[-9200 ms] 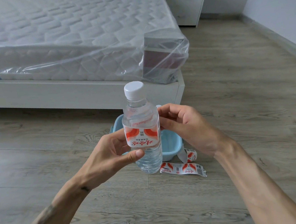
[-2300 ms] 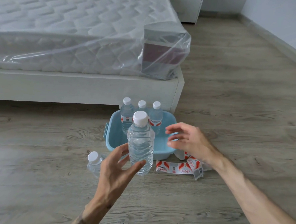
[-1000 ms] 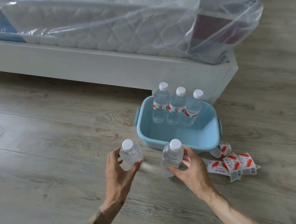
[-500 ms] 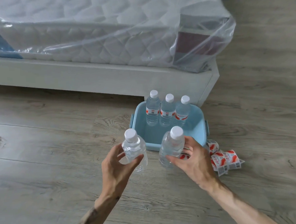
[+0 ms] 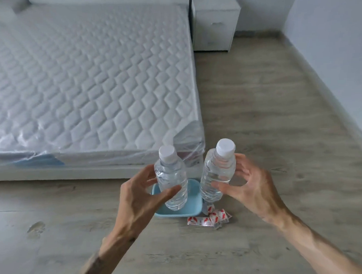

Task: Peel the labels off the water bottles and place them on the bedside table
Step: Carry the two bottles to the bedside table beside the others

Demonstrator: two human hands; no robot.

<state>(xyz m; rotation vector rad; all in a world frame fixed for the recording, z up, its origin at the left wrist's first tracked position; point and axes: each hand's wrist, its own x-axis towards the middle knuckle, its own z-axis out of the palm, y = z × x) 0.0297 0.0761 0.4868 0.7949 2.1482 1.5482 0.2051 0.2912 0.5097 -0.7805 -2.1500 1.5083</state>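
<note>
Left bottle (image 5: 172, 179) in left hand (image 5: 137, 203), right bottle (image 5: 218, 172) in right hand (image 5: 253, 193)

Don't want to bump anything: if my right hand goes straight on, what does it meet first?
Your right hand, gripping a bottle, likely meets the mattress corner first; depth unclear.

Left bottle (image 5: 172, 175), right bottle (image 5: 218, 170): clear, label-free, white-capped, water-filled; held roughly upright, side by side, above floor (image 5: 269, 110). Peeled labels (image 5: 208, 218): red-and-white, crumpled, on floor. Bedside table (image 5: 215, 22): white, beside head of bed (image 5: 87, 79).

bottles (image 5: 174, 175): clear glossy plastic | floor (image 5: 259, 111): matt wood grain | mattress (image 5: 87, 79): glossy film wrap
</note>
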